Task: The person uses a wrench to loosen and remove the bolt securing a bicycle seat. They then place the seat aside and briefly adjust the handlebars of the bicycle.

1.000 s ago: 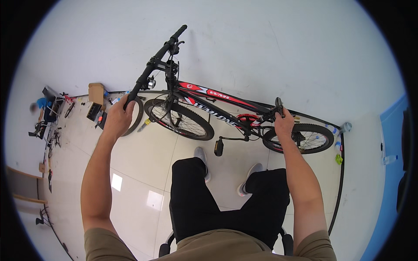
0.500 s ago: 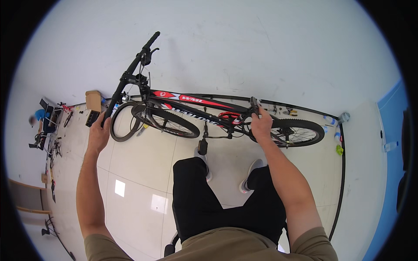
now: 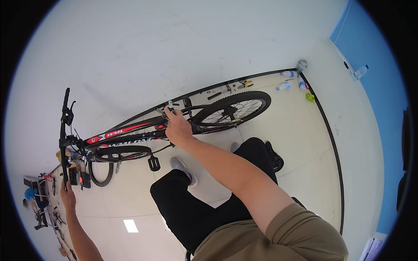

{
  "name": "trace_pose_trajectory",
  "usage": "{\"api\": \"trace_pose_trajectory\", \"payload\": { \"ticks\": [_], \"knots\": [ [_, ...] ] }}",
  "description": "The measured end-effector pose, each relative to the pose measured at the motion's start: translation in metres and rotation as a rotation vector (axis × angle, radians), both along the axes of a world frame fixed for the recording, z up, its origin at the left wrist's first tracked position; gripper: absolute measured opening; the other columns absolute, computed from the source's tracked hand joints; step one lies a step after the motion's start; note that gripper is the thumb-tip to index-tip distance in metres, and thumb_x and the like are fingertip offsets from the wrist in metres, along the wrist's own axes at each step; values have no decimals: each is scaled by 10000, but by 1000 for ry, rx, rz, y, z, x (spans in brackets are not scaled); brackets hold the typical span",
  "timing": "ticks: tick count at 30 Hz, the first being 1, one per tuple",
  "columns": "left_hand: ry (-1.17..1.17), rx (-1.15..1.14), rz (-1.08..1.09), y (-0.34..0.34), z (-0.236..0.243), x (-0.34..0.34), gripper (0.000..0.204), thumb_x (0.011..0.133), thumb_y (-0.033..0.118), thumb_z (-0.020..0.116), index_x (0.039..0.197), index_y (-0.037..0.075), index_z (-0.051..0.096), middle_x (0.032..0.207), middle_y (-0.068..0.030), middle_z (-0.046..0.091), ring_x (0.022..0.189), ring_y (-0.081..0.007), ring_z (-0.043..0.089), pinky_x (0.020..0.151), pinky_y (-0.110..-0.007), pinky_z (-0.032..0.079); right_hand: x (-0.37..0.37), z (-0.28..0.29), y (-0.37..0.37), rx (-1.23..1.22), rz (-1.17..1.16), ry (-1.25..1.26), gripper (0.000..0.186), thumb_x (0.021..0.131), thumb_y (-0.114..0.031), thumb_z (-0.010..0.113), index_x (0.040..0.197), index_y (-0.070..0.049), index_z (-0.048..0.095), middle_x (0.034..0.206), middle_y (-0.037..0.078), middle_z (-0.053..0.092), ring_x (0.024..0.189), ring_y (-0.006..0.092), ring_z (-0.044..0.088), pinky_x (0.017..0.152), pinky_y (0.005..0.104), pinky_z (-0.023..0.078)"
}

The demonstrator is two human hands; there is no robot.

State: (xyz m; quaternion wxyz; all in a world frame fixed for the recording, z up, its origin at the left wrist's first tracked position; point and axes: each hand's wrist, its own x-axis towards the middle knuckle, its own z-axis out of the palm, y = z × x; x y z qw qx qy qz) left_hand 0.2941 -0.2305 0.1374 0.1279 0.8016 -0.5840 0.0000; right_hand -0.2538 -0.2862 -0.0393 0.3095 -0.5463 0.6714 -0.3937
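A black bicycle with red and white frame panels (image 3: 116, 132) stands without a visible saddle along the white wall, its handlebar (image 3: 63, 143) at the left and rear wheel (image 3: 230, 111) at the right. My left hand (image 3: 68, 198) is closed around the lower grip of the handlebar. My right hand (image 3: 177, 125) is closed on the top of the seat tube, beside small metal clamp parts that its fingers partly hide. A black pedal (image 3: 154, 163) hangs below the frame, near my shoes.
Pliers (image 3: 244, 85), a hammer (image 3: 217, 94) and several water bottles (image 3: 283, 86) lie along the skirting. A spare tyre (image 3: 100, 180) and toolbox (image 3: 74, 176) lie left. Another person (image 3: 30, 195) is among bike parts at far left. A blue wall (image 3: 361, 35) stands right.
My view has swung rightward, so the bicycle sits further left and more tilted, with more of the blue wall showing. Both hands keep their holds on the bicycle.
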Motion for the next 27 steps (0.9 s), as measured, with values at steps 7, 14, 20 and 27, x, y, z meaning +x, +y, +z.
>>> {"api": "trace_pose_trajectory", "payload": {
  "ticks": [7,14,20,27],
  "knots": [
    [56,44,109,-5,-2,-14,450,1030,337,492,1342,23,567,1162,-216,663,1063,-340,630,901,-406,466,-4,-12,0,-74,8,41,523,876,-34,554,1388,-138,519,1252,169,544,967,385,651,821,458,539],
    [-8,-14,18,-9,-12,0,447,1032,371,479,1336,57,568,872,-118,594,683,-219,553,582,-370,414,-9,-15,2,-73,63,130,640,825,-29,608,1434,-152,454,1286,151,514,927,369,671,802,454,547],
    [-142,-100,-110,-10,-21,23,446,1041,365,457,1326,40,567,888,-179,637,719,-305,603,640,-417,457,-13,-8,5,-28,100,184,722,787,-42,656,1462,-159,429,1283,156,507,922,357,678,794,437,555],
    [-33,53,64,1,-10,4,490,1043,413,456,1418,99,491,628,-69,541,446,-160,501,412,-333,419,-15,-11,7,-80,127,234,759,755,-38,691,1456,-150,422,1229,173,524,918,348,674,771,434,549]
  ]
}}
